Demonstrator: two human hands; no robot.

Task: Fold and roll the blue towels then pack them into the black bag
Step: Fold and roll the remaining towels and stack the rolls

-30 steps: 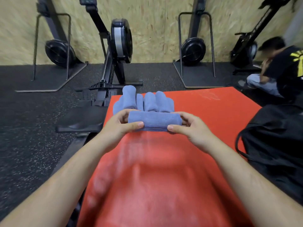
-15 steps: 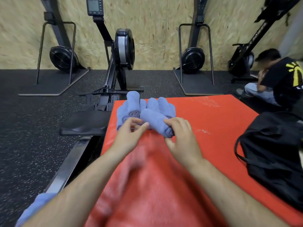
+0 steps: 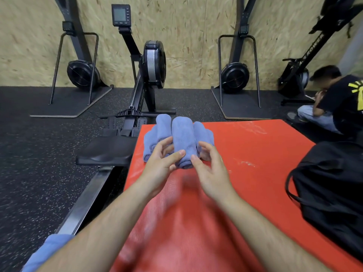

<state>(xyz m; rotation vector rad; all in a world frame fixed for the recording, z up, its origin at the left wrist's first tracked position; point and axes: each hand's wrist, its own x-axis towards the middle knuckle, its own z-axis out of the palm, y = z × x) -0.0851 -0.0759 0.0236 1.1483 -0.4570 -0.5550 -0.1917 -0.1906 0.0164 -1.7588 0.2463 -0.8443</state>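
Note:
Several rolled blue towels (image 3: pixel 157 134) lie side by side at the far left corner of the red mat (image 3: pixel 259 154). One more rolled blue towel (image 3: pixel 183 138) lies lengthwise on top of them, its end toward me. My left hand (image 3: pixel 161 163) and my right hand (image 3: pixel 212 169) flank its near end with fingers spread and relaxed. Both thumbs touch the roll. The black bag (image 3: pixel 326 193) sits on the mat's right side, away from both hands. Another piece of blue cloth (image 3: pixel 49 250) shows at the lower left, partly hidden by my left arm.
A black rowing machine (image 3: pixel 145 75) stands just left of the mat, its seat (image 3: pixel 106 150) and rail running toward me. More rowers stand upright against the wooden wall. A person (image 3: pixel 337 101) sits on the floor at the far right.
The roll I held crosswise in both hands was turned end-on and set on top of the pile. My fingers have loosened and spread around it.

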